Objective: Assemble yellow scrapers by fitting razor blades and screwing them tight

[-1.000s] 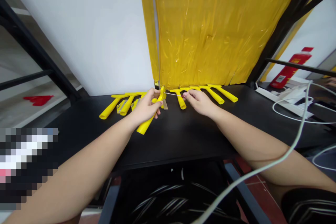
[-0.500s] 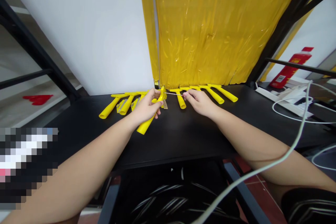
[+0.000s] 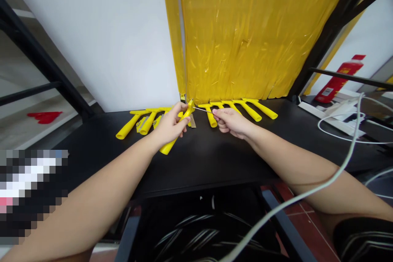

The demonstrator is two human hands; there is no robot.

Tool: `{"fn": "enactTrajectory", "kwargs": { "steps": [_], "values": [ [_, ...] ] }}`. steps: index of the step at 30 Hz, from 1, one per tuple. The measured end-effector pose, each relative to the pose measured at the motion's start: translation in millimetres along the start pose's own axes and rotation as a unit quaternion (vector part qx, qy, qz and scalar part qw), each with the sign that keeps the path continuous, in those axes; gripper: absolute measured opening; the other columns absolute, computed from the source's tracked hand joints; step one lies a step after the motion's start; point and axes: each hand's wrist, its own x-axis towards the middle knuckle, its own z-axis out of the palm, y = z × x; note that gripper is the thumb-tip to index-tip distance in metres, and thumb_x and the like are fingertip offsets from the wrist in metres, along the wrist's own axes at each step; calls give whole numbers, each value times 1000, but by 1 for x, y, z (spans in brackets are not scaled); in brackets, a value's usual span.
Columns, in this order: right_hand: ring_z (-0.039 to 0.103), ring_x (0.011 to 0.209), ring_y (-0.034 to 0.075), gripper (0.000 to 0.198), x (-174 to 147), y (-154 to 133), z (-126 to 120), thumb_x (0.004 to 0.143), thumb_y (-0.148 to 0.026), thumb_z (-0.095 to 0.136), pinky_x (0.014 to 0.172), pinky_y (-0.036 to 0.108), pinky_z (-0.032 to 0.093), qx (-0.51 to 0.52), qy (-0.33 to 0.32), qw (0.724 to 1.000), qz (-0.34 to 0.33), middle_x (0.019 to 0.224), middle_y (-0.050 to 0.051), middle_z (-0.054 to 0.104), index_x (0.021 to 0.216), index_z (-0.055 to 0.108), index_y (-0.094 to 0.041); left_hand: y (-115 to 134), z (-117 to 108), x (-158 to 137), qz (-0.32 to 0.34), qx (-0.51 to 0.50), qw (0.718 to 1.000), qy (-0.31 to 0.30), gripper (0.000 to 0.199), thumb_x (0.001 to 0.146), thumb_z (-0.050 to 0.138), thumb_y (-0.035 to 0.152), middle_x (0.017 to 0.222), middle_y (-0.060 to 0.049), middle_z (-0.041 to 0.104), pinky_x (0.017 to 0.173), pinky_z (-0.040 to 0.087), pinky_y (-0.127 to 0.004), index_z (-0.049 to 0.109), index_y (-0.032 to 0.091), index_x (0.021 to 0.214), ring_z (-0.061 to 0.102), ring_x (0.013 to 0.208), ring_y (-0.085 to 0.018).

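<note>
My left hand is closed around a yellow T-shaped plastic handle, its hollow round end pointing down toward me. The head of this handle tilts up beyond my fingers. In my right hand is a thin-shafted screwdriver; its grip is hidden in my fingers. The shaft reaches left to the head of the yellow handle, where the tip appears to touch it. Just behind my left hand lie more yellow T-shaped handles, and another group lies in a row behind my right hand.
The black tabletop ends at a white panel and a yellow plastic curtain. A red bottle stands at the right near white cables. One pale cable crosses before my right forearm. Black frame posts flank the table.
My right hand has turned, with its lower fingers now showing, and shifted slightly left. The yellow handle in my left hand has rotated a little.
</note>
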Motion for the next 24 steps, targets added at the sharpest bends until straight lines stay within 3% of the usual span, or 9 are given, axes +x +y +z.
{"fn": "enactTrajectory", "kwargs": {
  "steps": [3, 7, 10, 13, 15, 17, 19, 21, 24],
  "values": [
    [27, 50, 12, 49, 0, 0, 0, 98, -65, 57, 51, 27, 26, -120, 31, 991, -54, 56, -8, 31, 72, 45, -25, 1, 1, 0, -7, 9, 1000, -6, 28, 98, 63, 33, 131, -12, 68, 42, 54, -21, 50, 25, 121, 64, 53, -7],
    [44, 62, 16, 41, -5, -5, 0, 105, -50, 51, 62, 31, 34, -327, 85, 925, -175, 65, -2, 47, 74, 48, -23, 6, 7, 2, -32, -34, 999, 16, 29, 95, 66, 30, 150, -16, 57, 39, 52, -20, 46, 25, 115, 64, 53, -5],
    [48, 68, 18, 33, -9, -11, 0, 106, -41, 50, 70, 33, 37, -396, 101, 884, -228, 71, 1, 53, 78, 51, -23, 10, 10, 3, -65, -77, 995, 15, 32, 92, 67, 26, 137, -13, 64, 39, 50, -19, 44, 25, 114, 62, 51, -5],
    [54, 77, 21, 28, -10, -13, -1, 105, -38, 52, 77, 35, 40, -420, 106, 862, -264, 80, 4, 59, 81, 54, -23, 12, 10, 2, -82, -97, 992, 6, 32, 93, 66, 23, 125, -11, 67, 39, 51, -21, 43, 25, 116, 62, 50, -6],
    [52, 74, 20, 31, -9, -12, -1, 105, -39, 53, 74, 35, 39, -408, 110, 871, -250, 77, 3, 57, 79, 54, -23, 12, 9, 2, -73, -92, 993, 9, 32, 93, 66, 23, 124, -11, 68, 39, 50, -20, 44, 25, 116, 62, 50, -6],
    [47, 64, 18, 38, -7, -9, 0, 105, -44, 53, 66, 33, 36, -354, 106, 908, -199, 68, 1, 51, 74, 51, -23, 10, 8, 1, -53, -75, 996, 11, 32, 92, 69, 25, 123, -11, 70, 40, 49, -17, 46, 25, 115, 62, 51, -6],
    [35, 54, 14, 45, -5, -6, 1, 105, -51, 54, 56, 30, 30, -234, 81, 962, -117, 59, -4, 38, 69, 46, -24, 7, 7, 0, -27, -55, 998, 10, 32, 92, 71, 29, 122, -10, 71, 41, 50, -17, 48, 24, 114, 63, 53, -6],
    [23, 50, 11, 47, -4, -6, 2, 102, -54, 58, 50, 26, 24, -72, 37, 996, -27, 55, -8, 26, 69, 43, -25, 2, 4, -1, -5, -39, 999, 11, 33, 92, 71, 31, 116, -9, 72, 42, 51, -19, 52, 24, 118, 64, 54, -8],
    [11, 50, 8, 45, -5, -9, 1, 102, -50, 62, 46, 22, 18, 109, -29, 990, 82, 55, -12, 20, 70, 44, -23, -2, -1, -2, 13, -1, 1000, 8, 39, 94, 70, 32, 84, -1, 70, 43, 50, -20, 55, 25, 130, 62, 50, -11]
  ]
}}
